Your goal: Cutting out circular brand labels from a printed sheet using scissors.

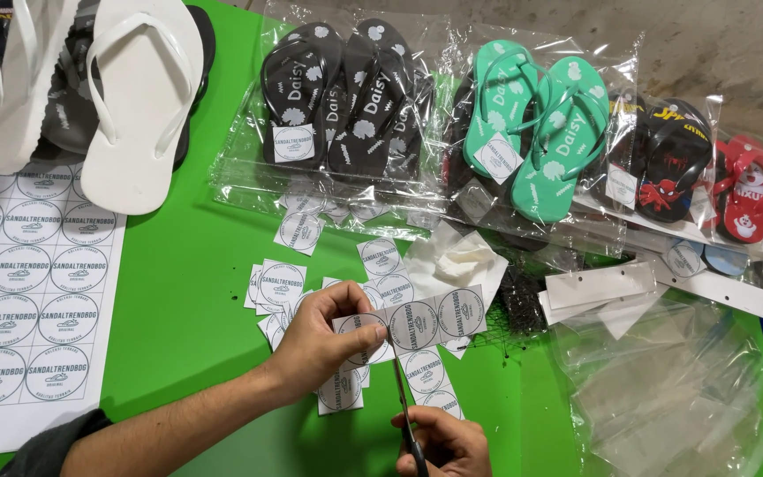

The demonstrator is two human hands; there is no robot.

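Setting was a small packing workshop for footwear, not a home or lab. Evidence: a green work table (187, 291) against a bare concrete wall (717, 44); pairs of flip-flops sealed in clear bags (346, 97) laid in a row; unpacked white flip-flops (134, 106) at the far left; a printed sheet of round labels (19, 291); cut-out labels (280, 284) scattered loose; a stack of empty clear bags (664, 389) and white card strips (598, 284).

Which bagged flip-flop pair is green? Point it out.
The green foam flip-flop pair in a clear plastic bag, between the two black foam pairs: the flower-printed pair and the cartoon-printed pair. The end pair is red.
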